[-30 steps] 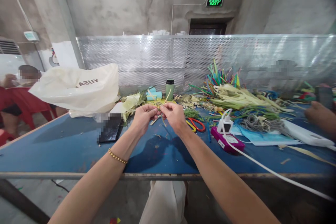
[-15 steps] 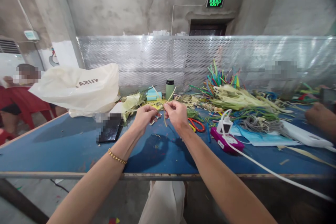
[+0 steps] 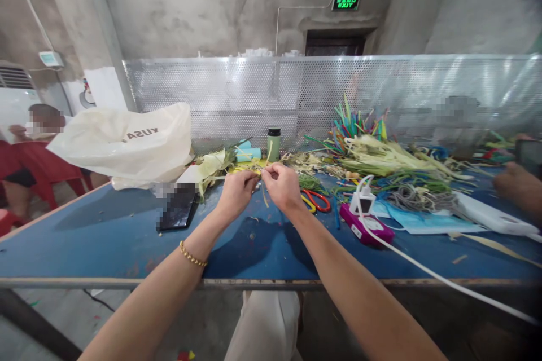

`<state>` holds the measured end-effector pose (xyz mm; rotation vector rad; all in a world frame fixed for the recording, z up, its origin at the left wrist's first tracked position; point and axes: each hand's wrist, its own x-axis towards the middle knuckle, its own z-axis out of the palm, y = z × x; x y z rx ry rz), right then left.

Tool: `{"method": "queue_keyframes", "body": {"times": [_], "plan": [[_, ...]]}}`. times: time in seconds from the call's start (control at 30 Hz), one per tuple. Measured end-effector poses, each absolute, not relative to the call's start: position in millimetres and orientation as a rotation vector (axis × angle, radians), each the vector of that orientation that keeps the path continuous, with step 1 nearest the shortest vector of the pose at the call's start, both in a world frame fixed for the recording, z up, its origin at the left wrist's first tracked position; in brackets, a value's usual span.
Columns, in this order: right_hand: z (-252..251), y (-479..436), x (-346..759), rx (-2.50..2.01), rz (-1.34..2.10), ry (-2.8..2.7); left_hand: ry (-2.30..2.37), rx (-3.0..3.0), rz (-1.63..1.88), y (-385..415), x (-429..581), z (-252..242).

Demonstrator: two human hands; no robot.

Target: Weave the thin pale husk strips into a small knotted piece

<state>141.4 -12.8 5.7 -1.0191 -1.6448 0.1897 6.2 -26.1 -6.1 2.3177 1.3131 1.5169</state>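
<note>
My left hand point(image 3: 237, 189) and my right hand point(image 3: 283, 185) meet fingertip to fingertip above the blue table. A thin, pale yellow-green plant strip point(image 3: 265, 197) runs through the pinch of my right hand, one end sticking up and the other hanging below. The fingers of my left hand are closed in a pinch beside it; what lies between them is mostly hidden. Behind the hands lies something flat and yellow point(image 3: 242, 168). Scissors with red-orange handles point(image 3: 320, 202) lie to the right of my right hand, with a yellow loop beside them.
A white bag point(image 3: 127, 144) and a black phone point(image 3: 178, 211) lie left. A green flask point(image 3: 274, 145) stands behind my hands. Pale husks point(image 3: 381, 155), coloured strands, a purple power block point(image 3: 366, 225) and a white cable fill the right. A co-worker's hand point(image 3: 514, 183) shows far right.
My hands have drawn closer together, the left one moving slightly right. The strip's upper end stands more upright and further left than before.
</note>
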Motion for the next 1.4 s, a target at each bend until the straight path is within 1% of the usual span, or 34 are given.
{"method": "queue_keyframes", "body": {"times": [0.13,0.17,0.23,0.33,0.47,0.57,0.67,0.77,0.83,0.9,0.93,1.1,1.4], "plan": [[5.2,-5.7,146.8,-1.04,0.221,-1.566,1.558,2.338,1.389,-21.9,0.2,-7.7],[5.5,-4.5,148.1,-1.048,0.226,-1.554,1.623,2.305,1.406,-21.9,-1.4,-6.7],[6.5,-4.0,149.2,-1.073,0.219,-1.556,1.656,2.2,1.626,-23.9,-3.5,-2.9],[6.8,-7.1,146.7,-1.107,0.145,-1.61,1.445,2.196,1.827,-30.0,-2.6,3.3],[2.0,-11.6,140.1,-1.084,0.029,-1.695,1.228,2.194,1.62,-32.8,2.4,3.0],[-2.2,-11.6,137.3,-1.079,0.006,-1.721,1.129,2.068,1.562,-28.7,2.9,-1.4],[-1.6,-11.1,138.1,-1.088,0.07,-1.737,1.016,1.932,1.466,-24.2,1.0,-4.2],[4.7,-11.8,143.4,-1.075,0.245,-1.695,0.928,1.687,1.441,-21.7,-1.1,-4.9],[9.4,-12.6,148.3,-1.055,0.263,-1.65,0.877,1.551,1.452,-21.0,-2.3,-5.0],[12.0,-12.9,152.5,-1.003,0.114,-1.671,0.839,1.498,1.461,-20.9,-3.3,-4.8],[12.3,-12.8,153.7,-0.971,0.091,-1.711,0.832,1.493,1.463,-21.0,-3.8,-4.7],[8.3,-12.9,151.5,-0.893,0.257,-1.896,0.834,1.517,1.494,-22.2,-4.6,-3.4],[11.2,-20.3,147.3,-0.815,0.134,-1.875,0.749,1.441,1.473,-22.1,-1.0,-6.0]]}}
